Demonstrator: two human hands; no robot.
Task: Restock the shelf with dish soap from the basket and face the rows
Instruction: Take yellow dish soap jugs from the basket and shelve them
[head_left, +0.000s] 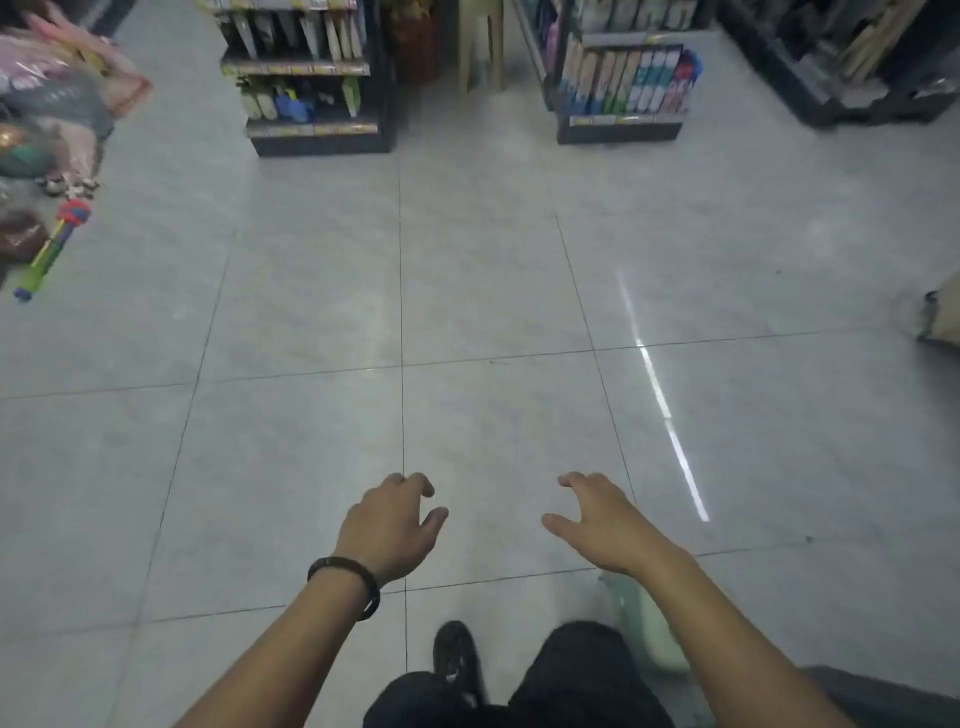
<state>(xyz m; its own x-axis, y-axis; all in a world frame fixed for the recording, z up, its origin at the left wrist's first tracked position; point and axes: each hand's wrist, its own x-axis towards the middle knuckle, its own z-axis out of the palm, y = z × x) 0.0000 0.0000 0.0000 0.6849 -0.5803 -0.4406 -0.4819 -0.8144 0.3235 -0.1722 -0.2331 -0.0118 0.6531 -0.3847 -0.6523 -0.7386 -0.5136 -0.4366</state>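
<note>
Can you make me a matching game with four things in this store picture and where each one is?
Things:
1. black beaded bracelet
2. black shoe
3. green and red toy stick
4. beige plastic stool

Places:
A. far end of the aisle, between two shelf units
B. at the left edge, sticking out from a pile of goods
C. on the left wrist
D. on the grey tiled floor, below the two open hands

Pairs: 1-C, 2-D, 3-B, 4-A
</note>
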